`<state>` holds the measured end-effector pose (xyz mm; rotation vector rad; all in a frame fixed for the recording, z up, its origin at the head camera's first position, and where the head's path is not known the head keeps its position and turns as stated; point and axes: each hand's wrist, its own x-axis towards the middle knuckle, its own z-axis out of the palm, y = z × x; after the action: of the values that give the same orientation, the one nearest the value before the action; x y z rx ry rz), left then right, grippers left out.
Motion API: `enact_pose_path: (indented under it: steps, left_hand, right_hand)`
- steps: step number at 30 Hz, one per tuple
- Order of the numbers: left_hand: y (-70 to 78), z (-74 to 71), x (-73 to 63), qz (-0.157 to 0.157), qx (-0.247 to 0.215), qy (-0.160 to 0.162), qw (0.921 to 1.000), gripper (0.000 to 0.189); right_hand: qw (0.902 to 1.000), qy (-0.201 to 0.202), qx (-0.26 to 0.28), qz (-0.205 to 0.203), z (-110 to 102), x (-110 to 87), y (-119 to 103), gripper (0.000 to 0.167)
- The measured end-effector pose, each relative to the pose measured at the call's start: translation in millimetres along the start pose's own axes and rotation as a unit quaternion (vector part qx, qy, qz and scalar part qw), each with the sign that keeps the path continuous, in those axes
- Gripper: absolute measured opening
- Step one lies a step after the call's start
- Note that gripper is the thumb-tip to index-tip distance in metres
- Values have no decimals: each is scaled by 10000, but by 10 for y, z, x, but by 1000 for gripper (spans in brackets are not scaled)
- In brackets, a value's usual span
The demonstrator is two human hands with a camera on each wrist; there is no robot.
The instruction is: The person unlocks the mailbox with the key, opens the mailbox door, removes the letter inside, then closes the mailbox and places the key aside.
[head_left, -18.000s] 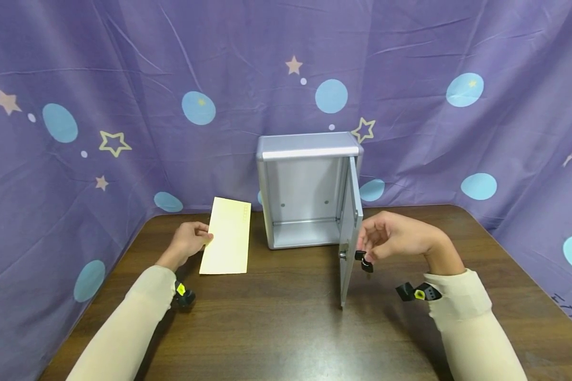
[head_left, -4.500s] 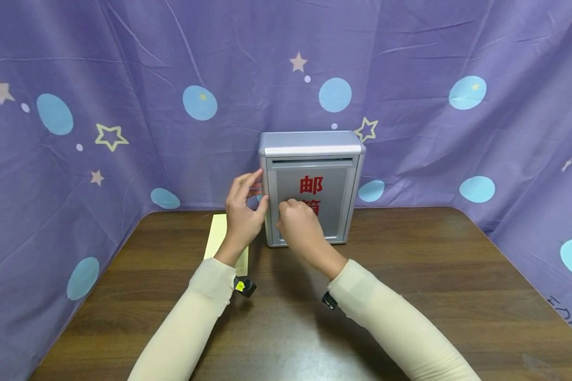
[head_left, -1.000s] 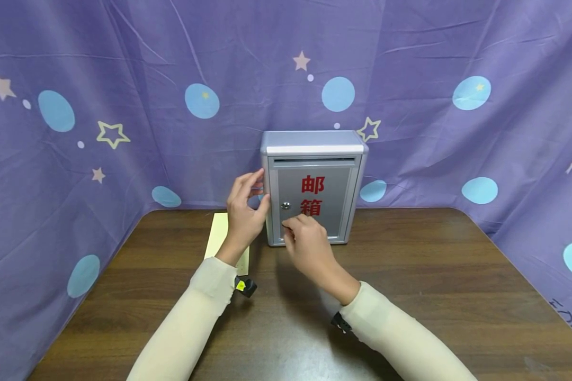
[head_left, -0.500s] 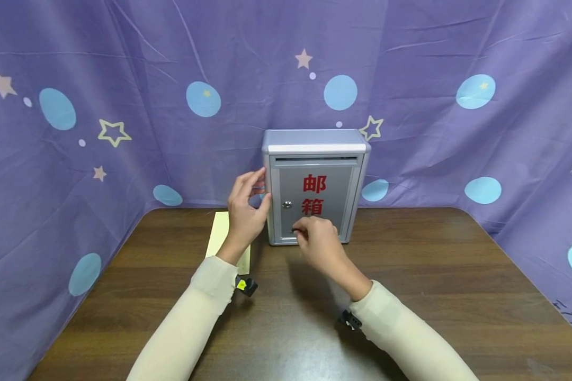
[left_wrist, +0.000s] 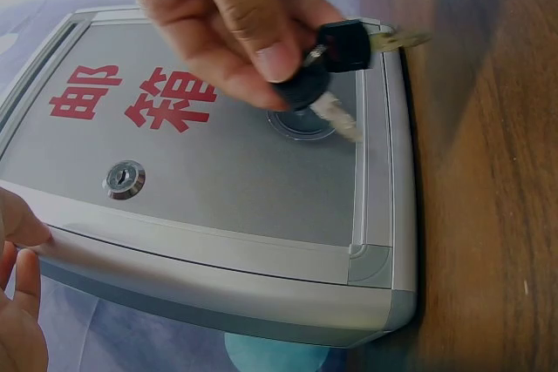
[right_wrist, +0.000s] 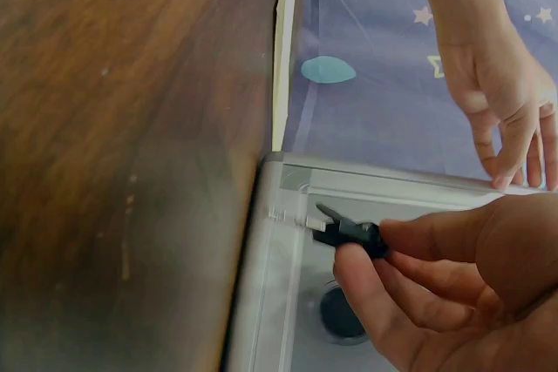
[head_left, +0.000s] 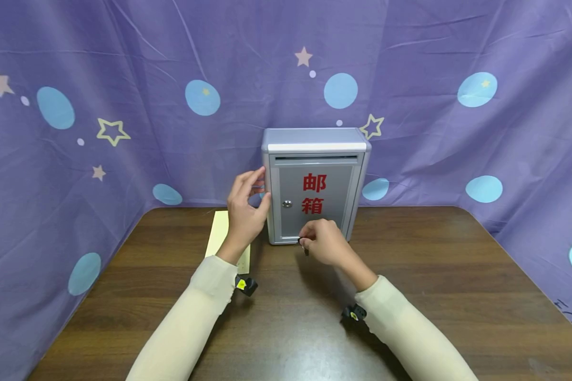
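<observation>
A silver metal mailbox (head_left: 336, 201) with red characters stands upright at the back of the table, its door closed and a slot along the top. The round lock (left_wrist: 124, 179) on the door has a bare keyhole. Below and right of it, my right hand (head_left: 330, 244) pinches a pair of black-headed keys (left_wrist: 344, 48) between thumb and fingers, in front of the door's lower part. In the right wrist view one key's (right_wrist: 301, 219) blade points away from the fingertips. My left hand (head_left: 245, 211) rests with loosely extended fingers against the mailbox's left side.
A pale yellow envelope (head_left: 217, 233) lies on the wooden table (head_left: 434, 264), partly hidden by the left hand and wrist. A purple curtain (head_left: 410, 106) with stars and blue ovals hangs close behind the mailbox.
The door, open 18 seconds ago, is closed, and the left hand has gone from the envelope to the mailbox. Lately the right hand has drawn the keys off the lock, down and rightward.
</observation>
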<state>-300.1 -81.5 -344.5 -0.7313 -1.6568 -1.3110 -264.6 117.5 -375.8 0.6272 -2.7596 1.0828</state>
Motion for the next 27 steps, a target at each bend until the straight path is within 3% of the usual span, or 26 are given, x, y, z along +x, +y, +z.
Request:
enact_pose_path:
  steps: [6,12,21,27]
  left_hand:
    - [-42,-13,-6,-78,25,-25,10000,57]
    - [-149,-35,-39,-56,-6,-120,9999,58]
    - [-132,-33,-33,-44,-20,-92,9999,58]
    - [-148,-25,-35,-20,-116,-67,9999,57]
  right_hand:
    - [9939,-626,777,459,44,15,112,6]
    - [9832,-831,1406,820,94,34,222,7]
    - [9737,-1062,1676,1116,86,27,268,10]
    - [9746,-1050,1587,1180,84,19,299,8]
